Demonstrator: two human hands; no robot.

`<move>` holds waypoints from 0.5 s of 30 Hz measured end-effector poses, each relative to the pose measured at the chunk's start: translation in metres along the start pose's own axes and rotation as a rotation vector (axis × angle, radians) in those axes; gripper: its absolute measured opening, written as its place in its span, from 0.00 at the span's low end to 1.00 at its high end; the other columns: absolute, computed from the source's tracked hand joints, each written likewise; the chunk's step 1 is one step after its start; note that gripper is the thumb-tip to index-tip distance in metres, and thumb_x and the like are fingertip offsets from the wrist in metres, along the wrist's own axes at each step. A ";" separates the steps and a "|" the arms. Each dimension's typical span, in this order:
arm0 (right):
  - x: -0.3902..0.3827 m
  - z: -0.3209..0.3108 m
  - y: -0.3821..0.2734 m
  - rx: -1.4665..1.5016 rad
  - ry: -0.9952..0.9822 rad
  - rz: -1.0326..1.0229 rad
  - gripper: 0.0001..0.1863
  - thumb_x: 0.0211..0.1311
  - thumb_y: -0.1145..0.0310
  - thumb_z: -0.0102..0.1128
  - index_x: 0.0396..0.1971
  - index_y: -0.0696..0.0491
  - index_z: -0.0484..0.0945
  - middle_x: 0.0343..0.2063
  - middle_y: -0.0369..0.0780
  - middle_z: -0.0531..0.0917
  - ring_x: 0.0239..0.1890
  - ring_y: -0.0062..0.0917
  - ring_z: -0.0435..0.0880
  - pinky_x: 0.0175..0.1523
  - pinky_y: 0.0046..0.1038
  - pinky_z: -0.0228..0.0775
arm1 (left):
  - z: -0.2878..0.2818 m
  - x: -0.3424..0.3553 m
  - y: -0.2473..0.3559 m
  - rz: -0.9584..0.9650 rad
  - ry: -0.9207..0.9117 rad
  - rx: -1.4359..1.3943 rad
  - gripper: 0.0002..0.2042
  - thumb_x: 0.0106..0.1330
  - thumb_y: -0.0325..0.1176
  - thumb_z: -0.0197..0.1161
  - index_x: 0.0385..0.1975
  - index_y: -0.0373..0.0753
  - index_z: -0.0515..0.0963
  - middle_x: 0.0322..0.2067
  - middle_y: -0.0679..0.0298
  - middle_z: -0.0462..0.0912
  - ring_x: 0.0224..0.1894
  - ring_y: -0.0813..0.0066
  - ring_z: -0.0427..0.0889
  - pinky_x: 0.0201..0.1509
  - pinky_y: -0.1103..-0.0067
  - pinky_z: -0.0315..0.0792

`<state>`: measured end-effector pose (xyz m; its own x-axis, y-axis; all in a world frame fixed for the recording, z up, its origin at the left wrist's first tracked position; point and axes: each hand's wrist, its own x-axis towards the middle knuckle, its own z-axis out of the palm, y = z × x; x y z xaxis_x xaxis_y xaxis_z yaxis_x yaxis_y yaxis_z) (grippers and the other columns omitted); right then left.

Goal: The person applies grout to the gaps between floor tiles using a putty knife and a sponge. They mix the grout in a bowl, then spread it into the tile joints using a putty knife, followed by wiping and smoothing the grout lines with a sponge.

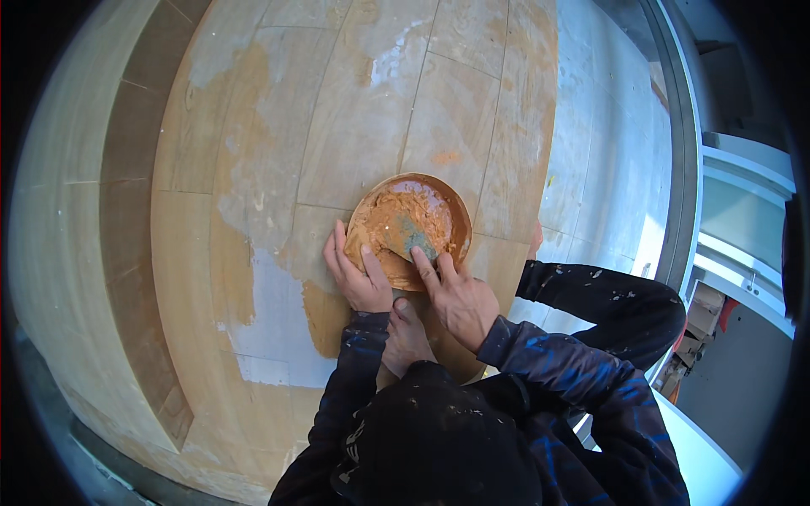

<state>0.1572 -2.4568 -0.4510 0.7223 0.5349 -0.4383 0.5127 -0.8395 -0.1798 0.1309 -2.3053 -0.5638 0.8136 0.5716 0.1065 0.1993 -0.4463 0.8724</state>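
A round bowl (422, 194) with orange-tan paste smeared inside sits on the tiled surface in front of me. My left hand (359, 274) is wrapped on its left side, thumb over the rim against a paste-coated area. My right hand (460, 304) grips a flat scraper (409, 236) with a grey-green, paste-smeared face, its index finger lying on it inside the bowl. The scraper's edges are partly lost in the paste. My bare foot (405, 337) is just below the bowl.
Wood-look tiles (329, 110) carry pale patches and orange smears. A darker step strip (126, 211) runs down the left. At right are pale tiles (607, 169), my bent dark-trousered leg (624, 312), a white metal frame (738, 261) and some boxes (704, 312) below.
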 end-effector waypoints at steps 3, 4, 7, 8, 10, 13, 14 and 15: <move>-0.012 -0.026 0.019 0.130 -0.040 -0.036 0.33 0.68 0.67 0.55 0.73 0.56 0.64 0.43 0.48 0.78 0.32 0.41 0.85 0.38 0.36 0.81 | -0.001 0.002 0.002 0.003 -0.007 0.015 0.24 0.77 0.33 0.52 0.69 0.28 0.66 0.59 0.45 0.70 0.61 0.49 0.73 0.67 0.61 0.67; -0.011 -0.035 0.026 0.129 -0.040 -0.040 0.33 0.68 0.67 0.55 0.73 0.56 0.64 0.43 0.48 0.78 0.32 0.41 0.85 0.38 0.36 0.81 | -0.001 0.001 0.002 0.005 -0.027 0.009 0.24 0.77 0.32 0.52 0.69 0.28 0.67 0.57 0.46 0.70 0.59 0.51 0.74 0.66 0.62 0.68; 0.002 -0.057 0.029 0.482 -0.074 0.038 0.32 0.62 0.75 0.59 0.69 0.60 0.68 0.40 0.52 0.79 0.35 0.51 0.84 0.40 0.45 0.79 | -0.003 0.002 0.001 0.016 -0.028 0.002 0.23 0.76 0.30 0.53 0.69 0.29 0.68 0.54 0.48 0.70 0.56 0.53 0.74 0.64 0.65 0.69; 0.006 -0.056 0.024 0.479 -0.073 0.040 0.32 0.62 0.75 0.59 0.69 0.60 0.68 0.40 0.52 0.79 0.35 0.51 0.84 0.40 0.45 0.79 | -0.003 0.002 -0.001 0.024 -0.023 -0.002 0.23 0.76 0.30 0.54 0.69 0.30 0.69 0.53 0.49 0.69 0.55 0.54 0.75 0.63 0.65 0.70; 0.015 -0.054 0.013 0.337 -0.007 0.054 0.31 0.62 0.74 0.60 0.67 0.62 0.70 0.41 0.52 0.79 0.35 0.49 0.85 0.39 0.43 0.80 | -0.003 0.000 -0.003 0.022 -0.029 -0.008 0.23 0.76 0.30 0.54 0.68 0.30 0.69 0.53 0.49 0.70 0.55 0.54 0.75 0.63 0.65 0.70; 0.028 -0.068 -0.012 0.212 -0.072 0.118 0.31 0.62 0.73 0.59 0.67 0.61 0.71 0.40 0.52 0.79 0.35 0.44 0.87 0.37 0.40 0.82 | -0.008 -0.001 -0.007 0.035 -0.042 0.014 0.22 0.75 0.30 0.55 0.66 0.29 0.71 0.52 0.49 0.71 0.55 0.53 0.75 0.62 0.65 0.71; 0.031 -0.066 -0.017 0.211 -0.073 0.118 0.31 0.62 0.73 0.59 0.67 0.61 0.71 0.40 0.52 0.79 0.35 0.44 0.87 0.37 0.40 0.82 | -0.007 0.000 -0.006 0.061 -0.051 0.018 0.22 0.75 0.31 0.55 0.65 0.29 0.71 0.51 0.49 0.72 0.55 0.53 0.76 0.62 0.64 0.71; 0.033 -0.063 -0.022 0.167 -0.047 0.118 0.31 0.63 0.71 0.58 0.68 0.61 0.70 0.40 0.52 0.79 0.34 0.41 0.88 0.37 0.38 0.82 | -0.006 0.001 -0.006 0.060 -0.052 0.017 0.22 0.75 0.31 0.55 0.65 0.29 0.71 0.51 0.49 0.72 0.55 0.53 0.76 0.62 0.64 0.71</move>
<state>0.1994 -2.4144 -0.4061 0.7481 0.4304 -0.5052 0.3389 -0.9022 -0.2668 0.1271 -2.2978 -0.5657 0.8516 0.5070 0.1334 0.1579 -0.4907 0.8569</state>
